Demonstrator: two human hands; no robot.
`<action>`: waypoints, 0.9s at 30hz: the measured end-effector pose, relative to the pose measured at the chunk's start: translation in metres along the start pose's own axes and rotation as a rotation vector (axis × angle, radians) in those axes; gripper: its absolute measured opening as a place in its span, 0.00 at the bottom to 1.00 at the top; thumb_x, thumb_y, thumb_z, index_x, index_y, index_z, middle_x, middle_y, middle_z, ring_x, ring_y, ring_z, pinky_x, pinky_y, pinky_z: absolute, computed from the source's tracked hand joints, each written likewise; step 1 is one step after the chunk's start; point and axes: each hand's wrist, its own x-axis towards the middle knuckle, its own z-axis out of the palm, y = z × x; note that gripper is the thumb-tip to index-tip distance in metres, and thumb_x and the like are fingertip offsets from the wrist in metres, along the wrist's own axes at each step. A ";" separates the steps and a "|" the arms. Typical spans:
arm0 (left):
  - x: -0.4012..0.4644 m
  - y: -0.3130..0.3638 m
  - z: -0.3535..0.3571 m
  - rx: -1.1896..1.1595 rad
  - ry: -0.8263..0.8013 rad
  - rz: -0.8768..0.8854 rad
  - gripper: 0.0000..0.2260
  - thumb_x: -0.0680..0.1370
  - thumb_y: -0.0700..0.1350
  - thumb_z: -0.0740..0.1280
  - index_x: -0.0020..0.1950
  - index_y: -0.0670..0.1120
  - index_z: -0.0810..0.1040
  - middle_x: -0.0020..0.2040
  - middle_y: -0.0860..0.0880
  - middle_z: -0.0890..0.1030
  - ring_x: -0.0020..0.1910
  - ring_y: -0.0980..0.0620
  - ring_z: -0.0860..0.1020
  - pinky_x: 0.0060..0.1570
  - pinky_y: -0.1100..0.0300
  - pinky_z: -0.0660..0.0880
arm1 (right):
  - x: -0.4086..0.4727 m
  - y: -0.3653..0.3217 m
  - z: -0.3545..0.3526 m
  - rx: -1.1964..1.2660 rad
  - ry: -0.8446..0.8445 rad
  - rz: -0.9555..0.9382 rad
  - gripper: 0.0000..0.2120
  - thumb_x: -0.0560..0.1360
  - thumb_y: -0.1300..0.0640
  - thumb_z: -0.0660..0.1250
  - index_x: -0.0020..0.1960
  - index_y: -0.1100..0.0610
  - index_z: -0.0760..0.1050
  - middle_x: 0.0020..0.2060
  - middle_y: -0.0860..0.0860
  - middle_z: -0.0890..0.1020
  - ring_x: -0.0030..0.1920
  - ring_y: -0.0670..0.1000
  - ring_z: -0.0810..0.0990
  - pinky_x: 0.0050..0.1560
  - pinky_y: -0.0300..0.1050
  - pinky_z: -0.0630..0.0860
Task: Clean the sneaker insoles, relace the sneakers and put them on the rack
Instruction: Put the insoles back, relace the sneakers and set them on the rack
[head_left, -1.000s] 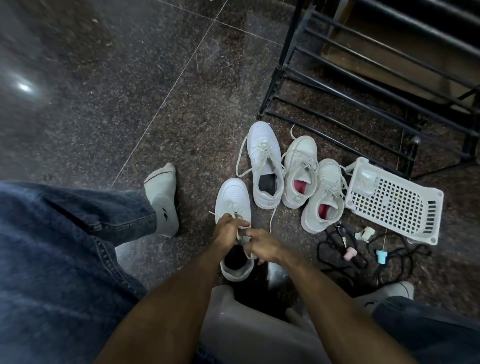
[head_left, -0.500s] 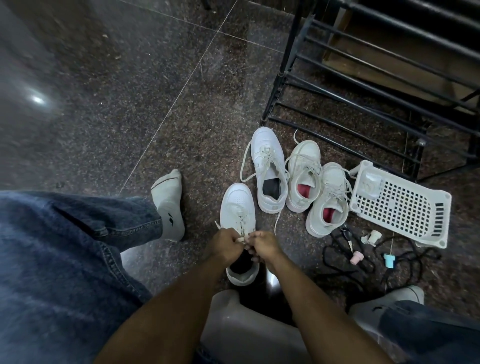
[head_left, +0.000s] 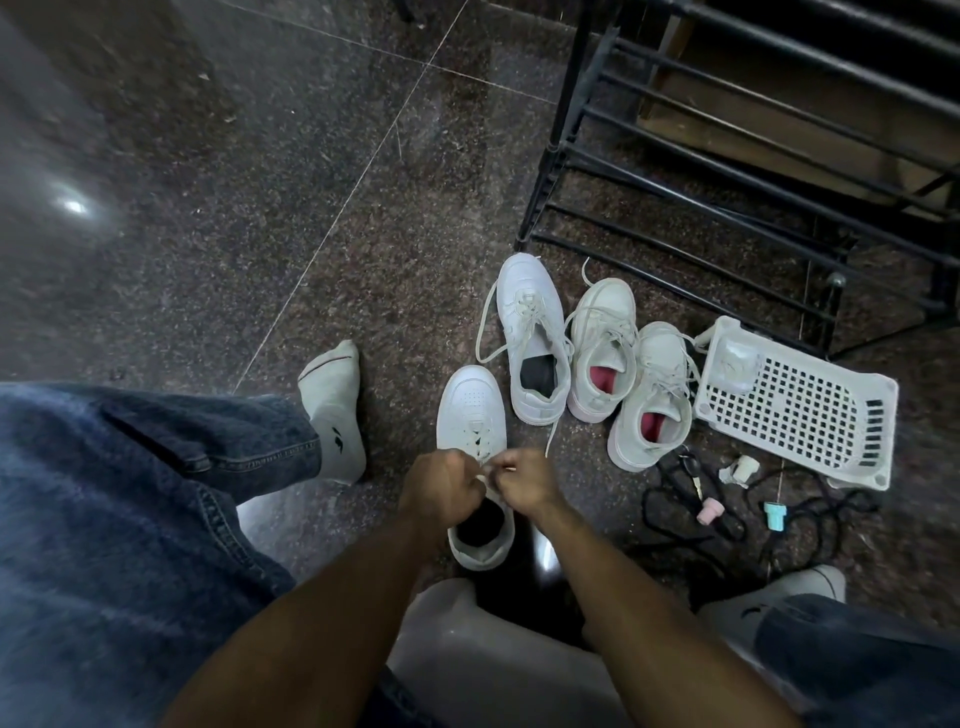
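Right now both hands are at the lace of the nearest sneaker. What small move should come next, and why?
Probably draw the lace ends apart to tighten the knot. The left hand and right hand each pinch the lace above the opening of the sneaker, close together. The lace end on the black-lined sneaker beside it lies loose on the floor, so that one likely follows.

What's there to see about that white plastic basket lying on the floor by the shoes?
The white basket looks like moulded plastic, rectangular, with a grid of small square holes across its broad face and longer slots along one end. It lies on the dark speckled floor, seemingly tipped over, just in front of the black rack and right of the pink-lined sneaker, close to it. A clear crumpled wrapper rests at its far corner.
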 end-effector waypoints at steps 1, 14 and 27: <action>0.000 0.001 -0.001 -0.053 0.000 -0.050 0.11 0.72 0.47 0.66 0.51 0.50 0.85 0.48 0.46 0.85 0.49 0.45 0.81 0.45 0.57 0.76 | -0.002 0.003 0.000 -0.024 -0.010 -0.049 0.06 0.72 0.63 0.70 0.45 0.56 0.85 0.41 0.45 0.85 0.42 0.45 0.82 0.47 0.39 0.77; 0.001 -0.006 0.004 -0.221 0.037 -0.229 0.04 0.74 0.44 0.68 0.46 0.52 0.80 0.50 0.49 0.82 0.50 0.46 0.80 0.47 0.54 0.77 | -0.013 -0.001 0.002 0.247 -0.182 0.160 0.12 0.76 0.67 0.62 0.40 0.53 0.75 0.32 0.45 0.77 0.34 0.43 0.74 0.32 0.41 0.75; -0.004 0.008 0.002 0.118 -0.043 -0.082 0.08 0.77 0.48 0.63 0.49 0.47 0.80 0.53 0.47 0.81 0.52 0.43 0.80 0.45 0.54 0.75 | -0.015 0.003 0.002 0.487 -0.208 0.327 0.08 0.79 0.62 0.61 0.43 0.53 0.74 0.29 0.47 0.73 0.29 0.44 0.68 0.34 0.38 0.71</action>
